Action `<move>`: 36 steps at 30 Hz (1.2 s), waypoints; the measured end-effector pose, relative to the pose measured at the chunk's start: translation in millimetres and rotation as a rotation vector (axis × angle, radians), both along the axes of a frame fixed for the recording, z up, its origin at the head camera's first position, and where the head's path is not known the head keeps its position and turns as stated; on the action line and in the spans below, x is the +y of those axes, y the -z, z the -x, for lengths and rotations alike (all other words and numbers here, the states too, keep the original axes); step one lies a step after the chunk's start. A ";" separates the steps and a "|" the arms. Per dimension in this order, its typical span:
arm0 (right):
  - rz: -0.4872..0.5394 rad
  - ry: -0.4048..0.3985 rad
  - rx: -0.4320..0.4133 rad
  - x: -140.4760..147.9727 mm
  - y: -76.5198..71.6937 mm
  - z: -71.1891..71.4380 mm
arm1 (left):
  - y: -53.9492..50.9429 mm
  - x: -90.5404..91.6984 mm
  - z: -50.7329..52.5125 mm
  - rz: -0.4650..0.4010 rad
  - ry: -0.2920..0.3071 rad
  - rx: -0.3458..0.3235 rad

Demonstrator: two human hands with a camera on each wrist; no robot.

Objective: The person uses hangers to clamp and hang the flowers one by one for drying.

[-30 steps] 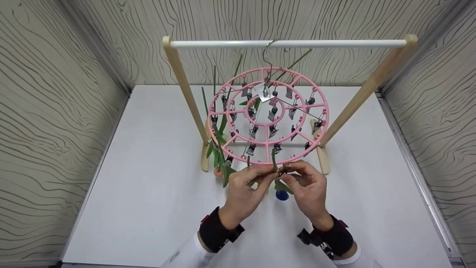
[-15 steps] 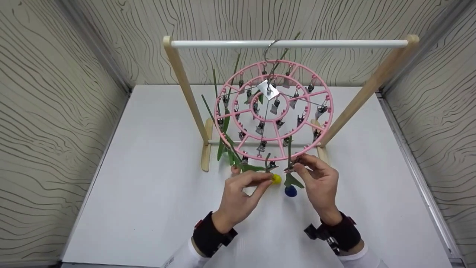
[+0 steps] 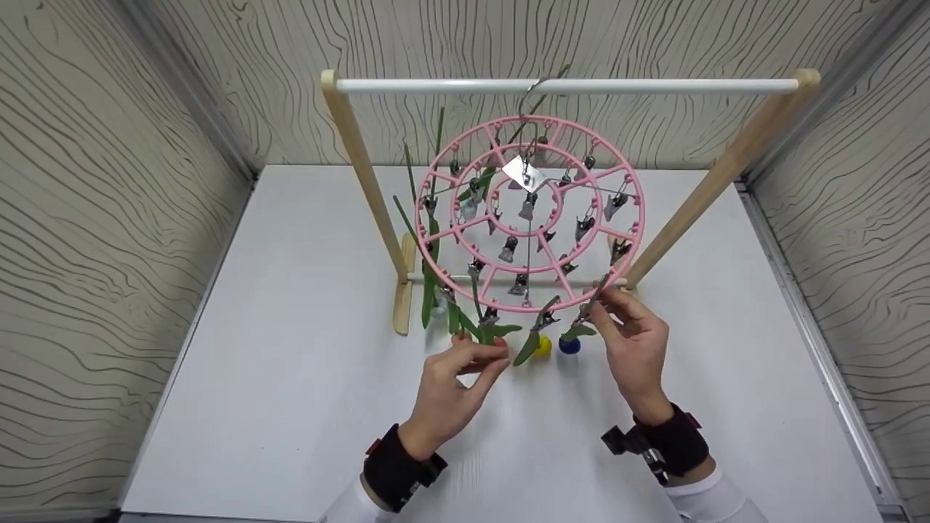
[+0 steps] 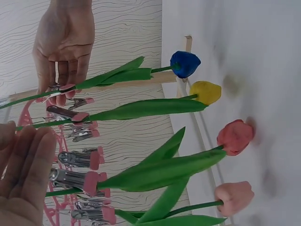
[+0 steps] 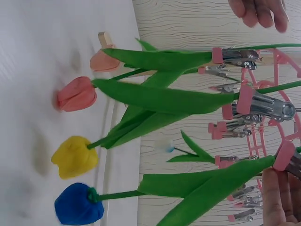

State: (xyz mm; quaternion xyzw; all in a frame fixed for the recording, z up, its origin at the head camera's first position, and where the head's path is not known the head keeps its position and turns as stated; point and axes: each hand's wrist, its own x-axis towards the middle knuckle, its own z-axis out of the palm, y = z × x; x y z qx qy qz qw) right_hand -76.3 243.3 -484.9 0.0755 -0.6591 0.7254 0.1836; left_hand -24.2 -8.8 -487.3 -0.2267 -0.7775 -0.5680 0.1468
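Pink drying hanger with metal clips hangs by its hook. My right hand is at its front right edge, where thumb and fingers pinch a clip that grips the blue tulip, bloom down. Left of it hangs the yellow tulip, its stem in another clip. My left hand is below the front left rim, thumb and fingers apart, holding nothing. Close to its fingertips hang a red tulip and, farther left, a pale pink tulip.
A white rod on wooden posts carries the hanger. Farther back hangs a white and blue tulip. Under the stand lies a white table, with patterned walls around it.
My left hand has come away from the stems and moved left. The right hand has shifted slightly right at the blue tulip's clip. The hanger has turned and swung, carrying the tulips along.
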 end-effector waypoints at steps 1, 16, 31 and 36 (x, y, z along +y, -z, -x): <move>-0.008 0.008 -0.008 0.9 0.4 1.5 | 1.5 -1.0 -0.2 0.002 -0.006 -0.006; -0.011 0.075 -0.011 13.6 7.6 19.5 | 11.8 -7.6 -3.5 0.053 -0.045 -0.119; -0.089 0.130 0.006 26.7 16.7 17.5 | 26.3 -25.3 1.6 0.149 -0.073 -0.102; -0.213 0.161 0.004 34.7 21.8 8.0 | 34.9 -36.3 2.6 0.211 -0.103 -0.096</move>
